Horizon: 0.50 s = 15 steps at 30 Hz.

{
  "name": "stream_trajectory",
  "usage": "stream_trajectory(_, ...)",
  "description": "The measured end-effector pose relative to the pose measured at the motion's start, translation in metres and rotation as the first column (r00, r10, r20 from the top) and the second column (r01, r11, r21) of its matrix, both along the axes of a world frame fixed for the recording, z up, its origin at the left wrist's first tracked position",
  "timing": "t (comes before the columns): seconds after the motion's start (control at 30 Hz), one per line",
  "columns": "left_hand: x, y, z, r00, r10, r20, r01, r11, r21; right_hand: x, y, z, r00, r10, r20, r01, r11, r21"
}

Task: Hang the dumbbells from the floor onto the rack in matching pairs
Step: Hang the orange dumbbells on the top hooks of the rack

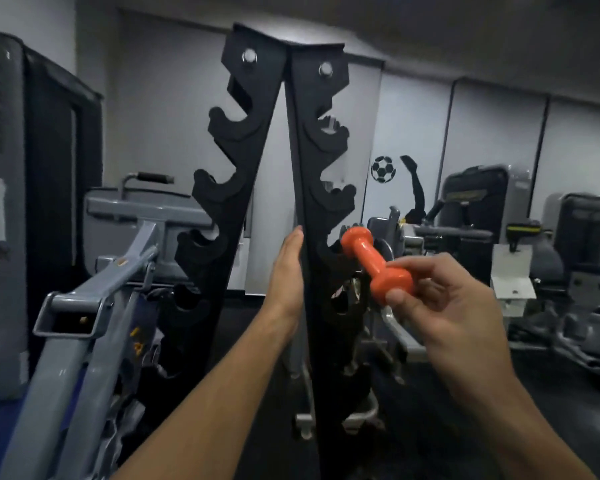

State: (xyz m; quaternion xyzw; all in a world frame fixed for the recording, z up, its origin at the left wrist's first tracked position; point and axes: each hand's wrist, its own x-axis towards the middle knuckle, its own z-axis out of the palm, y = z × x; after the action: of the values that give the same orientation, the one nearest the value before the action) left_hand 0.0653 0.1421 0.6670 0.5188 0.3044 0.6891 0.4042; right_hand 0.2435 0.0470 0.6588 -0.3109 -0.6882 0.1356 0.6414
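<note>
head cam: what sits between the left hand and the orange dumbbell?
In the head view, the rack's black upright separates them: left hand flat against its left edge, orange dumbbell in the right hand on its right.

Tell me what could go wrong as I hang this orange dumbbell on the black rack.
1. The right hand pinches only one head of the orange dumbbell with its fingers, so it may slip and drop.
2. The left hand lies flat against the black rack near the target cradle and could get knocked.
3. The dumbbell is tilted and may miss the cradle.

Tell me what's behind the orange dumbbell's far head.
Behind the small orange dumbbell, held in the right hand, sits a notched cradle of the tall black steel rack. The dumbbell's head covers that cradle's inside.
</note>
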Motion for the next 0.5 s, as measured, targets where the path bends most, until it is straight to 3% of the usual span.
stream_trajectory(0.17,0.005,-0.013,0.045,0.999,-0.039,-0.007,0.039,0.999,-0.006,-0.011,0.027,0.080,0.990,-0.021,-0.138,0.027,0.999,0.040)
stream_trajectory(0.33,0.003,-0.025,0.077,0.997,-0.066,0.040,0.067,0.998,-0.007,-0.031,0.067,0.149,0.984,-0.095,-0.148,0.111,0.988,0.107)
stream_trajectory(0.5,-0.001,-0.026,0.080,0.997,-0.073,-0.004,0.073,0.997,-0.039,-0.049,0.105,0.194,0.973,-0.157,-0.166,0.177,0.978,0.111)
